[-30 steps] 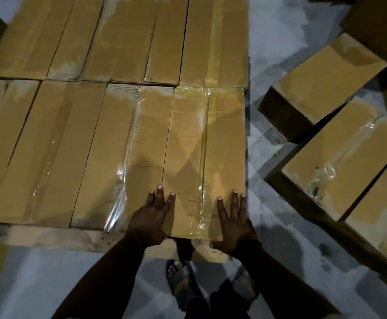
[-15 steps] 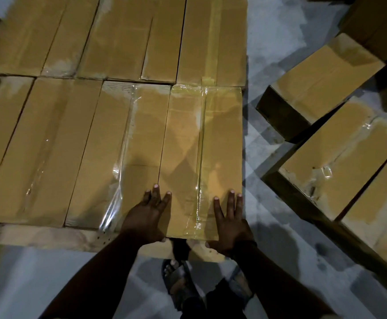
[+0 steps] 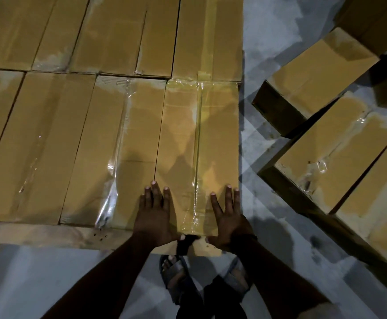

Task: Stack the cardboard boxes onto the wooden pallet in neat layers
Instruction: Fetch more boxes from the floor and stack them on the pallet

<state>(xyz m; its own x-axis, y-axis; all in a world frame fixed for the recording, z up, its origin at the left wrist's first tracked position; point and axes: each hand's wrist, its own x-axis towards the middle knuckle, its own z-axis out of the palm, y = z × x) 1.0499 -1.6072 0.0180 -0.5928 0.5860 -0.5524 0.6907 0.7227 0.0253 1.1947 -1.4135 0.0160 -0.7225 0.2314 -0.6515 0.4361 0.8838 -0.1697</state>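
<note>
Head view: loose boxes (image 3: pixel 321 72) rightward

Bare floor strip (image 3: pixel 250 107) between the tight palletised boxes (image 3: pixel 119 134) and the loose boxes (image 3: pixel 321 65) on the right

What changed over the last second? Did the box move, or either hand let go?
Nothing visibly moved; only the view shifted slightly. The left hand and right hand stay flat on the near end of the front-right box, thumbs at its near edge. It still sits against its neighbours on the wooden pallet. The loose boxes on the floor are unmoved.
</note>
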